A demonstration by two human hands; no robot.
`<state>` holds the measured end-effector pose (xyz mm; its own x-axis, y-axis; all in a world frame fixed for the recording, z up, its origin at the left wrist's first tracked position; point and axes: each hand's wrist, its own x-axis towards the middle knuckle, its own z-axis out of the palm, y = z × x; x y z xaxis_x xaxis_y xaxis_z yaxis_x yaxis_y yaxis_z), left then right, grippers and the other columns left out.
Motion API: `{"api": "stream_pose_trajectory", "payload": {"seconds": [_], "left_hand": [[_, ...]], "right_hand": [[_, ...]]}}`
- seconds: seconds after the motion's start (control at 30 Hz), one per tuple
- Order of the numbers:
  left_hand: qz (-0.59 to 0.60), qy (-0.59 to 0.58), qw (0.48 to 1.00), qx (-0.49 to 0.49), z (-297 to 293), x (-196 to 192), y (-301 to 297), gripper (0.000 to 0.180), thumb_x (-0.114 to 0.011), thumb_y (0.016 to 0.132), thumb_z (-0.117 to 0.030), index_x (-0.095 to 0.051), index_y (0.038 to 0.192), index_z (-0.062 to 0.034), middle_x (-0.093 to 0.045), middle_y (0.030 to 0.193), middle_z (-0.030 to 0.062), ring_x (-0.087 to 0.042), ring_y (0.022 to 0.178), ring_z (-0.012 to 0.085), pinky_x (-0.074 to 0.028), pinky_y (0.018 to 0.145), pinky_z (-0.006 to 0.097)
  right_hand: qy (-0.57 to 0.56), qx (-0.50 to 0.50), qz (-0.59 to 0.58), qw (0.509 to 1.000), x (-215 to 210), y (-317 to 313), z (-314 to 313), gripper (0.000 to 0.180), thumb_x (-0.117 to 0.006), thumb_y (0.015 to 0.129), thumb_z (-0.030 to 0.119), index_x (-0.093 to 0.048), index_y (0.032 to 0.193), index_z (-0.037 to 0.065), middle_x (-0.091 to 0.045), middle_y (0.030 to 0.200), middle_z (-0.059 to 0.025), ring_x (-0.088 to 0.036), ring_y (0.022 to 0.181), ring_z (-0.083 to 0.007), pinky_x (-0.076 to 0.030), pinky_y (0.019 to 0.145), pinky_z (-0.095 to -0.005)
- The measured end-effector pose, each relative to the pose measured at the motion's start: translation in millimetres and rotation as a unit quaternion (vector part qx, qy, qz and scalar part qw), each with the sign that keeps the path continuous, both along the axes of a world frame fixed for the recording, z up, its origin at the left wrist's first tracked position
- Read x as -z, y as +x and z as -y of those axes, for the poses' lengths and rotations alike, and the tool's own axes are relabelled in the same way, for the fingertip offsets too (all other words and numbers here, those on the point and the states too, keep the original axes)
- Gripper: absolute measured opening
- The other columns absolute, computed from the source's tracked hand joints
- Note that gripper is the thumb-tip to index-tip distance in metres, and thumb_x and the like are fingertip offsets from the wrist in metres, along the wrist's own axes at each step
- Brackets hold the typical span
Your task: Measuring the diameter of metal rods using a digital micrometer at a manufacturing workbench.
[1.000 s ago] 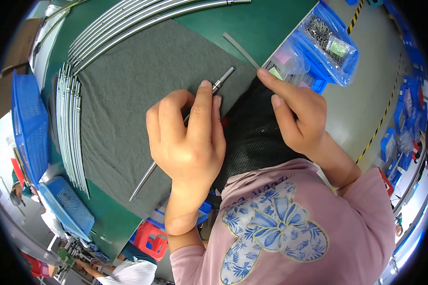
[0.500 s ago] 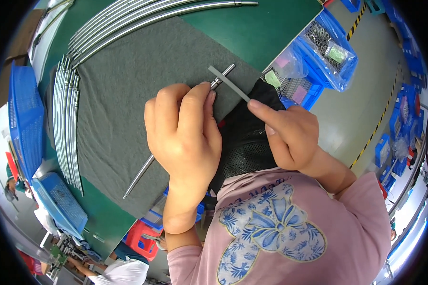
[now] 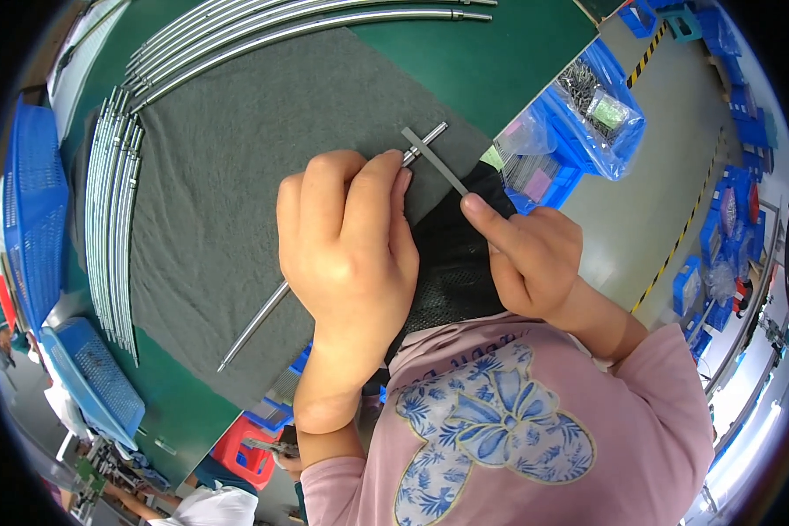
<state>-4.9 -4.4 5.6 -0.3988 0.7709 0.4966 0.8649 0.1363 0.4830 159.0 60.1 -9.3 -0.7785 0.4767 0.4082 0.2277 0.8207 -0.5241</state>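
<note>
Holding steel rod point(image 3: 254, 324) over grey cloth point(image 3: 228, 175), my left hand point(image 3: 346, 232) clamped round it; right hand point(image 3: 535, 254) fingers pinch grey strip point(image 3: 438, 165), crossing near rod's far end. Can't tell contact from here.

1 head-worn fisheye looks down, near left hand point(image 3: 346, 232) and right hand point(image 3: 535, 254).

Silvery slim metal rod point(image 3: 254, 326), plain grey flat strip point(image 3: 439, 165), dark grey cloth point(image 3: 237, 167), green desk point(image 3: 478, 66), dusty-pink short-sleeved shirt point(image 3: 627, 416) with blue-and-white floral print point(image 3: 500, 421), blue perforated plastic basket point(image 3: 35, 219), black-and-yellow striped floor tape point(image 3: 648, 60)
</note>
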Motion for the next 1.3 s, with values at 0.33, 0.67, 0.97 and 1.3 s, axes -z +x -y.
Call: {"api": "stream_pose_trajectory", "payload": {"seconds": [0.33,0.67,0.97,1.3], "left_hand": [[0.054,-0.007,0.998,0.004,-3,-2,1,0.018,-0.065,0.063,0.001,-0.061,0.08,-0.0029,-0.053,0.078,0.0063,-0.049,0.066,0.0235,-0.041,0.057,0.032],[0.098,0.029,0.995,0.019,2,-1,8,0.021,-0.061,0.057,0.004,-0.06,0.078,-0.0028,-0.051,0.075,0.0073,-0.047,0.064,0.0248,-0.04,0.055,0.033],[0.105,0.011,0.994,-0.009,1,4,14,0.02,-0.059,0.058,-0.003,-0.06,0.078,-0.0041,-0.047,0.075,0.0039,-0.046,0.069,0.0219,-0.041,0.057,0.032],[0.102,0.005,0.995,0.0,-3,3,8,0.016,-0.059,0.061,-0.001,-0.058,0.075,-0.0062,-0.047,0.074,0.0053,-0.046,0.065,0.0238,-0.04,0.055,0.033]], "right_hand": [[0.013,-0.003,0.015,1.0,-2,-10,-10,0.049,-0.055,0.061,-0.001,-0.06,0.109,0.003,-0.042,0.048,-0.0011,-0.037,0.036,-0.017,-0.028,0.037,-0.0297],[-0.011,0.0,-0.011,1.0,-9,-13,-12,0.035,-0.052,0.067,-0.006,-0.062,0.101,-0.003,-0.058,0.059,-0.0107,-0.05,0.041,-0.0202,-0.035,0.042,-0.0301],[-0.079,-0.017,0.0,0.997,-4,-18,-15,0.034,-0.048,0.073,-0.008,-0.056,0.107,-0.009,-0.064,0.085,-0.0193,-0.053,0.049,-0.02,-0.04,0.047,-0.0282],[-0.127,-0.017,0.046,0.991,-16,-17,-18,0.041,-0.048,0.071,-0.009,-0.055,0.111,-0.008,-0.057,0.066,-0.0182,-0.052,0.046,-0.0207,-0.039,0.046,-0.029]]}}
